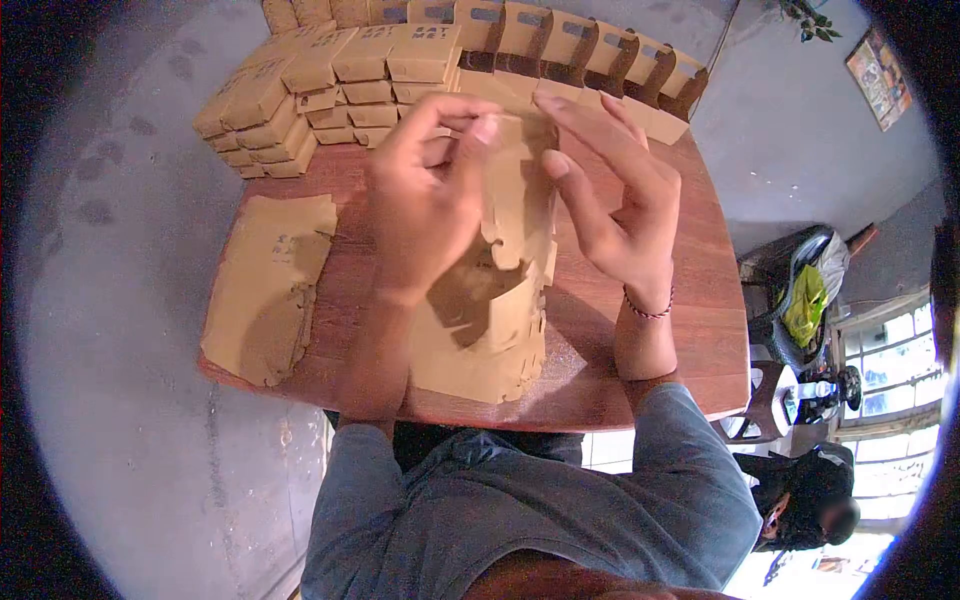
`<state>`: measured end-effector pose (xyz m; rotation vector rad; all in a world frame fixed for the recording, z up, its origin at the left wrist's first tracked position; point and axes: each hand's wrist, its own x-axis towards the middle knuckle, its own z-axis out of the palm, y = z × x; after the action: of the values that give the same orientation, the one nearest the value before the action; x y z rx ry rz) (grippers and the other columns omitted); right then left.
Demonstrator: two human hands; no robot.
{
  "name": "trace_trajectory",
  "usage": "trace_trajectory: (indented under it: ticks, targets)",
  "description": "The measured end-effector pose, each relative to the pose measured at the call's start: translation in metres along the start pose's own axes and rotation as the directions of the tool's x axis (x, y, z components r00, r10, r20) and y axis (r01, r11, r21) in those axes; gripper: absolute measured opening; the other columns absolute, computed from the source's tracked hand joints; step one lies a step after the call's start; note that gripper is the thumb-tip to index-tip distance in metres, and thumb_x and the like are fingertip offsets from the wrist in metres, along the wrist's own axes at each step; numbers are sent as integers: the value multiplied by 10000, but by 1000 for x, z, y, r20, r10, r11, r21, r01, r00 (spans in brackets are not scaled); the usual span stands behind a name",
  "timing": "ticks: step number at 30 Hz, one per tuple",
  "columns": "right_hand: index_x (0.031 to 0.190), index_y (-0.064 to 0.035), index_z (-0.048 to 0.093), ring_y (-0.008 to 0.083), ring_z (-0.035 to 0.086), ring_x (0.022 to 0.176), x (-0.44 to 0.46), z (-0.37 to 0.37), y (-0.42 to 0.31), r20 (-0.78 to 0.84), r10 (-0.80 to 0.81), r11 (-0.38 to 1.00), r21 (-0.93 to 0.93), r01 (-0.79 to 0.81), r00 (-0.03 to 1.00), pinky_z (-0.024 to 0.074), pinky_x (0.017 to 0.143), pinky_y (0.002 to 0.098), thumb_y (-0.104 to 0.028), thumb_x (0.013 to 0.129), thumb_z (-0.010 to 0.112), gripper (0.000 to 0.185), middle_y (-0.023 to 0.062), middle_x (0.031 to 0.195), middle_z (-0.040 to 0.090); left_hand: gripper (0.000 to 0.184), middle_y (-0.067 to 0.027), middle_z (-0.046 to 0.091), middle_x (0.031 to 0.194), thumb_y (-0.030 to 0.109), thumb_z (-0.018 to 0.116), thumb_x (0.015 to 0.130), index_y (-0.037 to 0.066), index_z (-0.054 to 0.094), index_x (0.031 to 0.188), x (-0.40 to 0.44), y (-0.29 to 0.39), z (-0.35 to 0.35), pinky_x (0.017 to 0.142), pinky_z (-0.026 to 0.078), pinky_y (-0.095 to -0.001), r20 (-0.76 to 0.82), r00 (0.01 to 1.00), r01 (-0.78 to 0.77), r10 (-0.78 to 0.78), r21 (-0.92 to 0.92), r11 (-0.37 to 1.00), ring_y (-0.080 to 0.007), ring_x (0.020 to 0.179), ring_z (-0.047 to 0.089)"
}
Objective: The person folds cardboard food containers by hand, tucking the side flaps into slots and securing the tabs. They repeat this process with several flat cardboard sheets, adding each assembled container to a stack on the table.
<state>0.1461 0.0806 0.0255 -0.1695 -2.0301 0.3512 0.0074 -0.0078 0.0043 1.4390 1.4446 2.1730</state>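
A partly folded brown cardboard box [522, 190] stands raised between my hands above the table. My left hand [435, 190] pinches its upper left edge between thumb and fingers. At the right edge, my right hand [622, 195] has its fingers stretched and apart, with the thumb and index fingertips at the cardboard; whether they press on it is hard to tell. Beneath lies a stack of flat cardboard box blanks [470, 355] with notched edges, partly shaded and covered by the raised box.
Another pile of flat printed blanks [268, 285] lies on the left of the wooden table [690, 340]. Folded boxes marked "EAT ME!" [425, 55] are stacked at the back left. Open boxes with windows [570, 45] line the back edge. A person [805, 490] is at the lower right.
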Motion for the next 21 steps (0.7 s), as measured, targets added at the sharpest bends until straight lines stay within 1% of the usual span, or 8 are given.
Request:
trace_trajectory:
  ticks: [1,3,5,6,9,12,15,21]
  targets:
    - [986,-90,722,249,636,1063,0,-2,1,0,-2,1000,1,2,1000,367,1041,467,-72,778,667,216,91,1098,684,95,-33,622,841,68,589,921,-9,608,974,4,-2,-4,622,478,-204,-21,1000,8,-9,-62,998,-70,721,595]
    - [1036,-108,720,315,534,1206,1,-11,5,157,-102,989,118,84,982,338,1072,459,-83,729,689,310,145,1289,575,118,-22,607,863,77,576,938,-14,604,1008,9,-4,-13,631,478,-192,-43,999,12,-18,-124,992,-55,741,581]
    - [1062,-132,719,351,472,1254,3,-18,9,251,-160,982,136,128,955,324,1081,466,-84,699,703,367,165,1350,511,145,-26,585,899,71,572,940,-19,596,1052,13,-4,-22,657,482,-195,-93,993,48,-68,-211,976,-55,779,570]
    - [1089,-156,717,386,410,1303,5,-19,10,341,-214,973,157,169,915,310,1091,473,-85,670,717,425,185,1412,447,157,-39,588,913,65,582,933,-22,597,1063,14,-4,-26,674,477,-189,-105,993,42,-62,-181,983,-55,806,562]
    - [1127,-210,710,420,311,1353,7,-16,13,417,-286,956,190,226,863,284,1101,490,-116,647,761,492,205,1473,350,162,-45,589,929,62,585,930,-19,593,1070,15,0,-31,683,476,-188,-132,990,37,-49,-93,995,-62,808,563]
    - [1056,-164,743,443,288,1372,6,-6,9,407,-300,944,257,207,863,242,1106,524,-170,568,794,491,277,1461,334,174,-40,593,930,67,587,930,-18,588,1082,13,0,-29,675,472,-183,-120,993,5,-26,-170,985,-57,795,558]
    - [1120,-237,714,442,256,1371,6,0,12,380,-330,935,254,246,864,265,1105,507,-213,629,806,500,219,1490,312,203,-39,594,929,74,589,929,-10,568,1113,10,9,-29,655,474,-178,-107,990,72,-94,-191,979,-47,785,551]
    - [1085,-223,730,444,340,1331,6,6,11,224,-378,922,181,343,898,313,1084,504,-219,610,794,479,229,1463,350,299,-39,579,912,82,591,928,14,482,1198,7,9,-23,573,488,-183,-83,996,-3,-12,-170,985,-47,750,548]
